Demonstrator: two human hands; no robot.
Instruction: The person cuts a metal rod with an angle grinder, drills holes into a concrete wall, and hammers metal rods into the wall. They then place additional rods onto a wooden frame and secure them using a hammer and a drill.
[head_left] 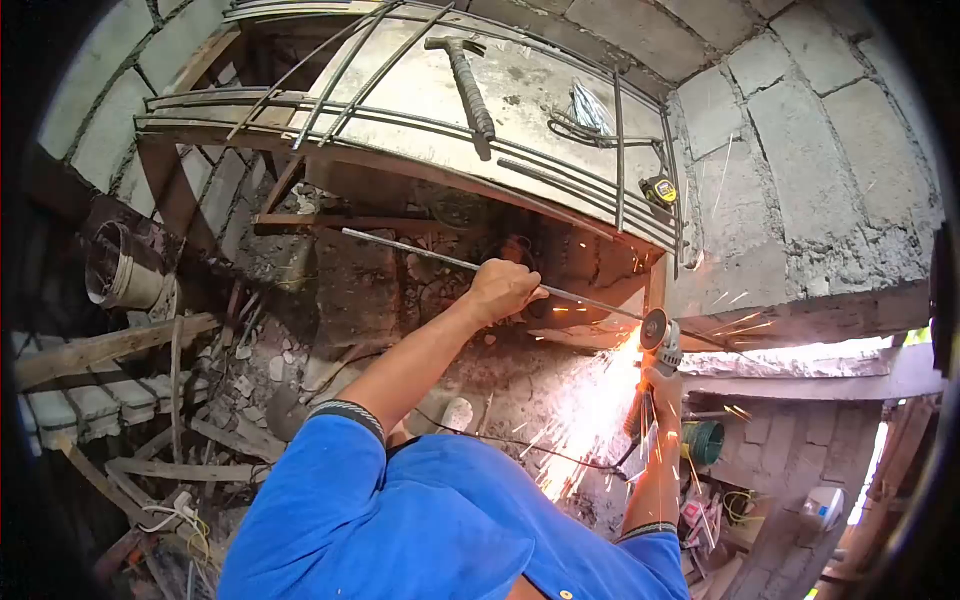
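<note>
My left hand (502, 291) is wrapped round a long steel rebar rod (410, 247), which runs from the middle of the view to the right. My right hand (660, 385) grips an angle grinder (668, 352) by its body. The grinder's disc (654, 329) meets the rod to the right of my left hand. Bright orange sparks (590, 420) spray down and to the left from that contact, and a few streaks fly off to the right. Glare hides part of the grinder and the right-hand fingers.
On the bench (530, 90) lie a hammer (466, 90), several rebar rods (375, 110), a tape measure (659, 190) and a bundle of wire (590, 110). A power cord (520, 450) crosses the rubble floor. A bucket (125, 268) stands left; a green container (703, 441) is at right.
</note>
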